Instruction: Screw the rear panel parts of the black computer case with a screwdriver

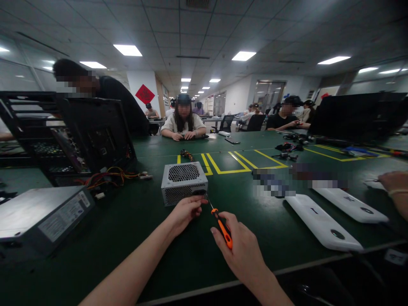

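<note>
A grey power supply unit (185,178) with a honeycomb vent on top sits on the green table ahead of my hands. My left hand (188,212) is at its front face, just below the dark socket, thumb and fingers drawn together; whatever they may pinch is too small to make out. My right hand (240,242) is closed around the orange and black handle of a screwdriver (223,227). Its thin shaft points up and left, the tip close to the unit's front right corner and my left fingertips. Whether the tip touches a screw cannot be seen.
A larger power supply (47,221) lies at left, before an open computer case (95,131) and loose cables (117,176). White devices (321,221) lie at right, near another person's hand (395,187). Yellow tape (234,171) marks the table (153,259). A person (183,123) sits opposite.
</note>
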### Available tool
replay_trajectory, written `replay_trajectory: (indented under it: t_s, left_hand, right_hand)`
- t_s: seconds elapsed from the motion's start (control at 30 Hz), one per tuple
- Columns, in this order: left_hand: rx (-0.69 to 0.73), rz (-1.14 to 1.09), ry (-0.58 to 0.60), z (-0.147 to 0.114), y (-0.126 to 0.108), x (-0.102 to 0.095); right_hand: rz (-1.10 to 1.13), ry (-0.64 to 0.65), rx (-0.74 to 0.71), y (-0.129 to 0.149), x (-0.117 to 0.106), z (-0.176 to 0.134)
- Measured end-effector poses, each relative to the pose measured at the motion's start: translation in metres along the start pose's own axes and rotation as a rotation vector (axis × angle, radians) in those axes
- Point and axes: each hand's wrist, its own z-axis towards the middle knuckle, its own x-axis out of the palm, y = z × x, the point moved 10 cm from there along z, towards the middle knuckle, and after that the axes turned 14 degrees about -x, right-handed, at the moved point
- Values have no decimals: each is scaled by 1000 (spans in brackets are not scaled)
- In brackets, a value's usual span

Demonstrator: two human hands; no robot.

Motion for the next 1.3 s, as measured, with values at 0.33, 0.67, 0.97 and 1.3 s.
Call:
replay_trajectory:
  t_s: [0.33, 0.67, 0.97, 1.3]
  left_hand:
    - [-16, -24, 2, -1, 0, 1]
    - [-25, -15, 3, 2, 1, 0]
    - [-25, -11, 2, -2, -1, 2]
    - [-23, -13, 3, 0, 1, 1]
  right_hand:
    - [-17, 58, -41, 7, 0, 3]
    - [-9, 93, -50, 9, 3, 3]
    - [-31, 111, -109, 11, 7, 3]
    - [7, 62, -86, 8, 4, 1]
